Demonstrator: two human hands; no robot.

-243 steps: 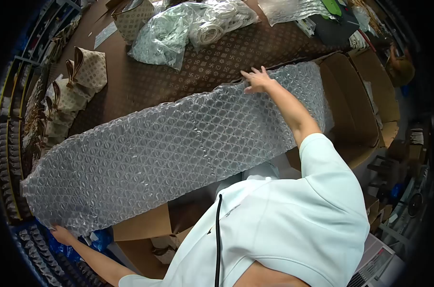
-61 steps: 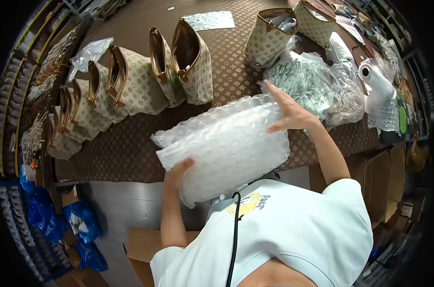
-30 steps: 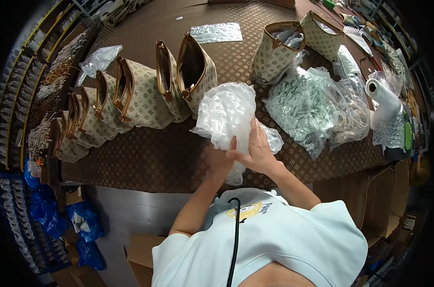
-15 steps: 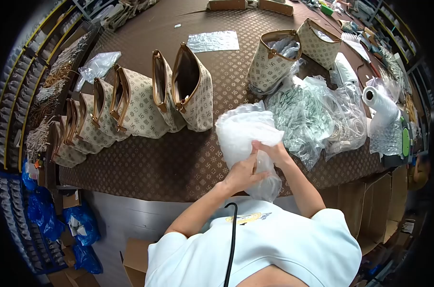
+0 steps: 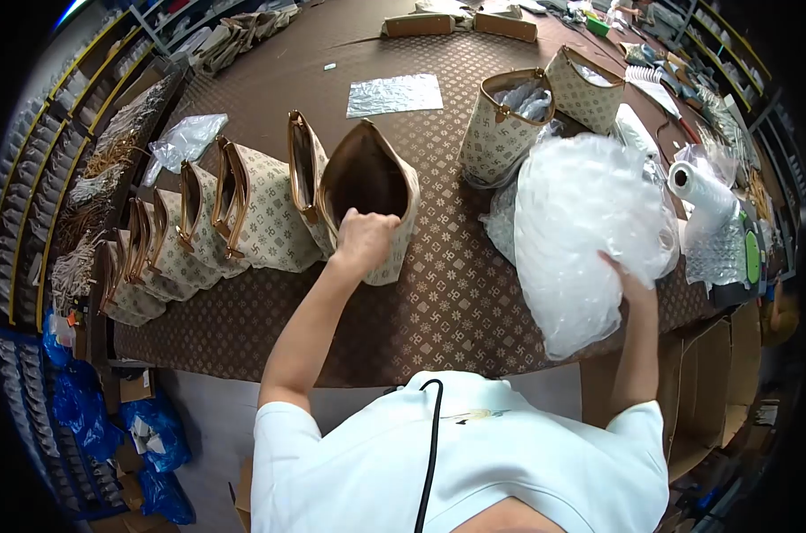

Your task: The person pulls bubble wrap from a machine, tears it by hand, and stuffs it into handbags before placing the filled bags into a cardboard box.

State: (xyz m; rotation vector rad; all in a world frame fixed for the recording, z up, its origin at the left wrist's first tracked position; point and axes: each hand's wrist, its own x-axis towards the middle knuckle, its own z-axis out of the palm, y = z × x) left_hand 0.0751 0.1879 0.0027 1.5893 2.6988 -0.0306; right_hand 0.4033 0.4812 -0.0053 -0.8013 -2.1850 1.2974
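Note:
My left hand (image 5: pixel 365 240) grips the near rim of a patterned beige handbag (image 5: pixel 399 233), the last in a row on the brown patterned table. Its mouth gapes wide, showing a dark inside. Off to the right, my right hand (image 5: pixel 630 277) has hold of a big white bundle of plastic wrap (image 5: pixel 567 222); most of its fingers are behind the plastic. Left of the held bag stands another patterned handbag (image 5: pixel 305 173), with several more (image 5: pixel 265 213) lined up beyond it.
At the back right stand two patterned bags, one handbag (image 5: pixel 492 133) stuffed with plastic. A bubble-wrap roll (image 5: pixel 707 191) lies on the right edge. A flat clear plastic sheet (image 5: pixel 394 95) rests further back. Cardboard boxes (image 5: pixel 701 391) stand below right, blue plastic bags (image 5: pixel 87 400) below left.
My left hand has left the plastic and moved left onto the handbag, which is now wider open and turned. My right hand has carried the plastic bundle right, where it is spread out larger.

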